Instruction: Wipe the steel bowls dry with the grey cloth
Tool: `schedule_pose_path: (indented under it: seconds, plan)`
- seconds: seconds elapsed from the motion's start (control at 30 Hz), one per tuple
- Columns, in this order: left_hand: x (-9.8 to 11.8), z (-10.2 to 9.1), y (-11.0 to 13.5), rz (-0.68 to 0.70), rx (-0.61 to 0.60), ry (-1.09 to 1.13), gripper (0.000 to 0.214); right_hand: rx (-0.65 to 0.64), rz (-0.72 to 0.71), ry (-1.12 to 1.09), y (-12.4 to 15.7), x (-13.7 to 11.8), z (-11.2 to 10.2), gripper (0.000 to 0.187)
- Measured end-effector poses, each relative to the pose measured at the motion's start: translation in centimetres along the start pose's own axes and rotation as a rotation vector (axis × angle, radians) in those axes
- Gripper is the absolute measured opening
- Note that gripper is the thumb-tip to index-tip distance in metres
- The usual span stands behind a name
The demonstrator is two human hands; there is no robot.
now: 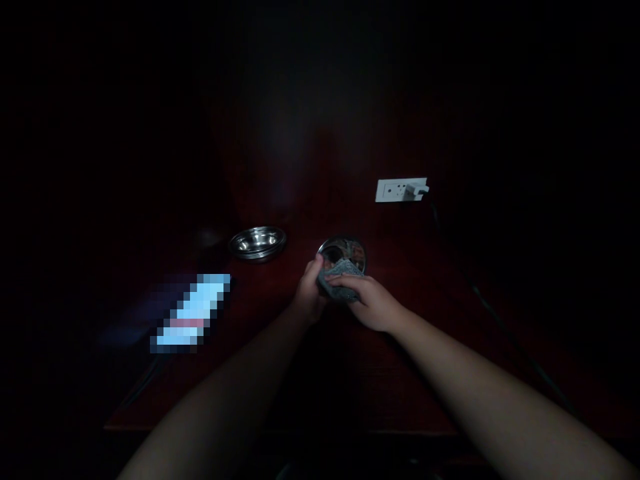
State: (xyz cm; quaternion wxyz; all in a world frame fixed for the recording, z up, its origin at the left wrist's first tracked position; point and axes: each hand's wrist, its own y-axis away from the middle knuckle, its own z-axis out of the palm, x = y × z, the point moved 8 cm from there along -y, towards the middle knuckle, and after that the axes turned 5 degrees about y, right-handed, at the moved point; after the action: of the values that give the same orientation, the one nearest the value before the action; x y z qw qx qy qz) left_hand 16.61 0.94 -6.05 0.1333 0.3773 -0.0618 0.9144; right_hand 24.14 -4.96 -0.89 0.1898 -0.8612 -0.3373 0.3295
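A shiny round steel bowl (358, 252) is tilted up between my hands over the dark red table. My left hand (311, 291) grips its left edge, thumb on the rim. A grey cloth (345, 291) is bunched in my right hand (373, 301), which presses it against the near side of the bowl's inner face. The fingers beneath the cloth are hidden. To the left of my hands, a small stack of steel bowls (257, 244) rests on the table.
A lit, pixelated screen (195, 313) lies at the left on the table (400, 393). At the back right is a white wall socket (395, 191) with a plug (417, 191) in it. A dark cable (493, 310) runs down the right side. The surroundings are very dark.
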Motion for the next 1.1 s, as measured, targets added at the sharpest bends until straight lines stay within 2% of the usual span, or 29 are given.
schedule_pose_path:
  seconds: [0.13,0.23,0.33,0.43,0.5,0.6,0.73,0.83,0.97,1.1]
  plan:
    - [0.2,0.5,-0.4,0.017,-0.045,-0.011,0.043,-0.050,0.019,0.164,0.0,0.4,0.4,0.052]
    - [0.5,-0.9,-1.0,0.118,0.056,-0.107,0.042,-0.061,0.064,0.268,0.0,0.9,0.4,0.056]
    - [1.2,-1.9,-1.1,0.256,0.142,-0.274,0.041,-0.006,0.116,0.332,0.0,1.1,-0.2,0.062]
    - [1.0,-2.0,-0.8,0.213,0.161,-0.334,0.041,0.033,0.149,0.371,0.0,1.1,-0.7,0.065]
    - [0.6,-1.4,-0.4,0.139,0.119,-0.325,0.040,0.018,0.157,0.373,0.0,1.2,-0.6,0.066]
    - [0.2,-0.3,0.1,0.051,0.019,-0.209,0.044,-0.016,0.133,0.310,0.2,1.2,-0.2,0.065]
    - [0.2,0.2,-0.1,-0.013,-0.024,-0.020,0.046,-0.055,0.041,0.190,0.4,0.6,0.5,0.062]
    - [-0.1,0.7,-0.4,-0.044,-0.086,0.024,0.051,-0.076,0.011,0.119,0.5,0.2,0.8,0.063]
    - [-0.2,0.1,-0.7,0.024,-0.027,0.004,0.042,-0.050,0.021,0.003,0.7,0.3,0.8,0.059]
    - [-0.5,-0.4,-0.6,0.047,0.008,-0.015,0.046,-0.017,0.073,-0.196,0.7,1.0,0.9,0.044]
